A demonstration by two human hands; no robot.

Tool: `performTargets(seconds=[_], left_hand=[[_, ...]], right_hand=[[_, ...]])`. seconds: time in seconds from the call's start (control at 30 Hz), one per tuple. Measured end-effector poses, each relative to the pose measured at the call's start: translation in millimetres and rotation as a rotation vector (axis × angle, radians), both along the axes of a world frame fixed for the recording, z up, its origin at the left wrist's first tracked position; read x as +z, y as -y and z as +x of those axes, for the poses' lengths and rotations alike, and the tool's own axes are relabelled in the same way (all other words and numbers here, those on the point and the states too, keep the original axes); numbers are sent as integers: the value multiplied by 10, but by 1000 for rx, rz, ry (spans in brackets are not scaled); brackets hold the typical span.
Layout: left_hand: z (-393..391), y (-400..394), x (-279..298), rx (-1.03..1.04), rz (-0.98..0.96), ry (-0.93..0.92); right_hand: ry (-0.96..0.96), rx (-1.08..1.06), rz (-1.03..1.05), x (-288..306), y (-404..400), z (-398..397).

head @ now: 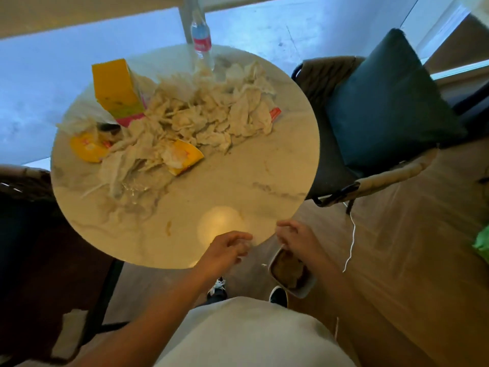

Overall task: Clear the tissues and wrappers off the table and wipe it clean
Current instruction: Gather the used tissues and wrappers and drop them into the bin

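The person wears a loose, pale off-white top (254,337) that fills the bottom of the view below both grips. Both forearms are bare, with no sleeves reaching the wrists, and no watch, ring or band shows on the left hand (225,251) or the right hand (297,238). Under the grips, past the hem of the top, two dark shoes (277,296) with white trim and white laces peek out.

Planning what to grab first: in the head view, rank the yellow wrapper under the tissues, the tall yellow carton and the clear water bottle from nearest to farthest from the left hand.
1. Yellow wrapper, mid-table, under tissues.
2. Tall yellow carton, far left.
3. Clear water bottle, far edge.
Measured from the left hand at the near edge.
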State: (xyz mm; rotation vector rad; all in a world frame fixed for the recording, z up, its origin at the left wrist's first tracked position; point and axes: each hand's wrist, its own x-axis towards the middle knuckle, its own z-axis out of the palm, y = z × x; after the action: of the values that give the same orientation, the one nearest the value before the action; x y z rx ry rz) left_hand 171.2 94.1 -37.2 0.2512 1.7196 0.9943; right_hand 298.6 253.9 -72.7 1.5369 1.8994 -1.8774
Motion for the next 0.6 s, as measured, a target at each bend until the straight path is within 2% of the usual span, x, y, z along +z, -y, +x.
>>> performTargets(seconds=[0.17,0.33,0.6], left_hand=[[-750,204,194,51,55,-150],[-1468,260,294,139,69,-277],[-2278,64,329,36,-10,-723]], right_hand=[[-40,150,96,194,-44,-786],[-43,205,192,247,-146,-1540],[9,209,389,205,-342,-2485]])
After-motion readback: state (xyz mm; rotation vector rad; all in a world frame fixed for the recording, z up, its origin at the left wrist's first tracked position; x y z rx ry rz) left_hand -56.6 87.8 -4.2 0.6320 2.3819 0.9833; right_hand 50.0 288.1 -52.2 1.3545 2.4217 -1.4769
